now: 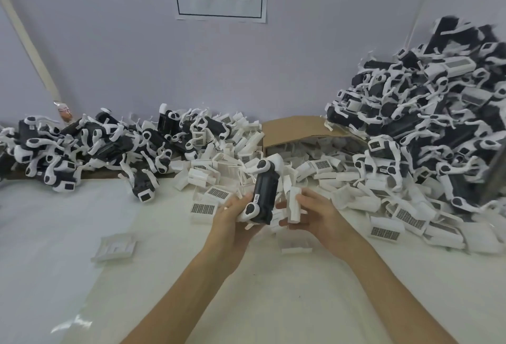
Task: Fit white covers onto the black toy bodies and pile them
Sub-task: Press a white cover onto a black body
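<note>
A: Tall pile (427,124), right of frame, heaped steep. Could slide if more lands high.
B: Noted. Centre frame: left hand (232,220) curled round black toy body (264,196); right hand (317,215) pinches white cover (294,204) just beside it. If the cover goes on skewed, it likely jams.

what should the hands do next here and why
Probably bring the white cover in the right hand across onto the black toy body gripped in the left hand and press it on. The two parts sit side by side, not yet joined, and the body's dark side is bare.
</note>
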Demonstrator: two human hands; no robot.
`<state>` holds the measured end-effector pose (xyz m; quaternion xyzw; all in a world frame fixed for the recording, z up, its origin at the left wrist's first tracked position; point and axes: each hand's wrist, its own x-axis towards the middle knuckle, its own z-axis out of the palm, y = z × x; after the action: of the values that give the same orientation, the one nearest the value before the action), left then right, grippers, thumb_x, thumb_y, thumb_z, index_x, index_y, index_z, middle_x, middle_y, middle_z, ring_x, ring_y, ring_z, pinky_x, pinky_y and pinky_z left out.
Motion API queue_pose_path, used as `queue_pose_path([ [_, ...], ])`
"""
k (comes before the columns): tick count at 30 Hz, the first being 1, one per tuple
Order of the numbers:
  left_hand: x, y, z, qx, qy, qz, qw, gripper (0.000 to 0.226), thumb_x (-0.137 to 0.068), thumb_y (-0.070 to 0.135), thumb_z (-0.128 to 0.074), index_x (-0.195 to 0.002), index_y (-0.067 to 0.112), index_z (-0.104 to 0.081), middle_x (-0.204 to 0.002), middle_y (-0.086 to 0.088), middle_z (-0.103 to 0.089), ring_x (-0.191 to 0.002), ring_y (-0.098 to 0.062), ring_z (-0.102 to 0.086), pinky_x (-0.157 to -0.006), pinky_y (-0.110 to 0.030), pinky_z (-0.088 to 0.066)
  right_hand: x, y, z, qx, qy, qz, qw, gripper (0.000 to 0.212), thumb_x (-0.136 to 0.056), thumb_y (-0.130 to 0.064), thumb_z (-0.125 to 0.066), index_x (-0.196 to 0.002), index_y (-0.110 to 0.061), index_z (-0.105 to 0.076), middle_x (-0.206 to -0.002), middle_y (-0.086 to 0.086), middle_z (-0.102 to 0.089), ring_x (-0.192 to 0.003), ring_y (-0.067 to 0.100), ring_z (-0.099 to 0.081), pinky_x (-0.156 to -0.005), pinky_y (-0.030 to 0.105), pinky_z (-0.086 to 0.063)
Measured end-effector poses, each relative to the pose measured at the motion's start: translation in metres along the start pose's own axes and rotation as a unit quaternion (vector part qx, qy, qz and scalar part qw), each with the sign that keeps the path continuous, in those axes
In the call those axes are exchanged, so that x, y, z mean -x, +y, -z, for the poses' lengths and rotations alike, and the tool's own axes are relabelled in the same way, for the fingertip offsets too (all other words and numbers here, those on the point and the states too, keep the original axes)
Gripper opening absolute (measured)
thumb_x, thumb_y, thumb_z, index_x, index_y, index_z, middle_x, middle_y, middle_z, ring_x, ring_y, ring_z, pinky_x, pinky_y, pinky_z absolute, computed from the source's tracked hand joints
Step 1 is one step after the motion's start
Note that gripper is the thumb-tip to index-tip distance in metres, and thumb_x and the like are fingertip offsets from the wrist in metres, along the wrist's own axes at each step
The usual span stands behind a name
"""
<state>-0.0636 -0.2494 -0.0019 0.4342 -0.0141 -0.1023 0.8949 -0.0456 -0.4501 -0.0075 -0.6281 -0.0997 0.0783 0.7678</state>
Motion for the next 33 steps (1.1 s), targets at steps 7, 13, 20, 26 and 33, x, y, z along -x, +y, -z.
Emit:
queue_pose_path([
  [7,0.000,-0.008,0.000,-0.006,0.009,-0.003,1.000,0.040,-0.071,0.020,-0.076,-0.060,0.018,-0.038,-0.070,-0.008,-0.056,-0.069,-0.021,-0.065,-0.071,-0.037,-0.052,0.002,0.000,-0.003,0.005,-0.001,0.027,1.000,0.038,-0.087,-0.028,-0.068,-0.115,-0.003,-0.066,-0.102,0.015,-0.069,-0.086,0.025,-0.066,-0.071,0.032,-0.056],
  [13,-0.001,-0.006,0.003,-0.028,-0.002,-0.034,0.999,0.048,-0.075,0.015,-0.075,-0.061,0.018,-0.029,-0.067,-0.003,-0.049,-0.075,-0.022,-0.058,-0.071,-0.034,-0.052,-0.001,0.002,-0.003,-0.008,0.020,0.038,0.999,0.047,-0.077,-0.030,-0.075,-0.114,-0.003,-0.067,-0.098,0.014,-0.067,-0.079,0.025,-0.061,-0.065,0.031,-0.055],
  [20,0.002,-0.015,-0.001,-0.147,0.001,-0.082,0.986,0.048,-0.090,-0.004,-0.066,-0.056,0.016,-0.038,-0.105,-0.007,-0.078,-0.094,-0.015,-0.075,-0.064,-0.024,-0.057,-0.002,0.004,-0.003,-0.004,0.032,0.045,0.998,0.049,-0.068,-0.031,-0.080,-0.110,-0.006,-0.070,-0.093,0.012,-0.072,-0.070,0.022,-0.067,-0.063,0.028,-0.056],
  [26,0.004,-0.014,-0.004,-0.187,0.009,-0.085,0.979,0.010,-0.090,0.003,-0.070,-0.091,0.013,-0.066,-0.108,0.003,-0.077,-0.090,-0.012,-0.073,-0.072,-0.026,-0.057,-0.003,0.005,-0.003,-0.005,0.066,0.037,0.997,0.069,-0.065,-0.032,-0.082,-0.121,0.001,-0.061,-0.102,0.019,-0.068,-0.080,0.031,-0.063,-0.074,0.035,-0.057],
  [33,0.006,-0.011,-0.005,-0.193,-0.020,-0.059,0.979,0.030,-0.093,0.010,-0.068,-0.120,0.024,-0.069,-0.114,0.008,-0.075,-0.106,-0.011,-0.071,-0.082,-0.030,-0.059,-0.003,0.005,-0.004,-0.038,0.050,0.035,0.997,0.052,-0.067,-0.031,-0.082,-0.108,-0.007,-0.062,-0.095,0.014,-0.072,-0.078,0.029,-0.067,-0.075,0.032,-0.060],
])
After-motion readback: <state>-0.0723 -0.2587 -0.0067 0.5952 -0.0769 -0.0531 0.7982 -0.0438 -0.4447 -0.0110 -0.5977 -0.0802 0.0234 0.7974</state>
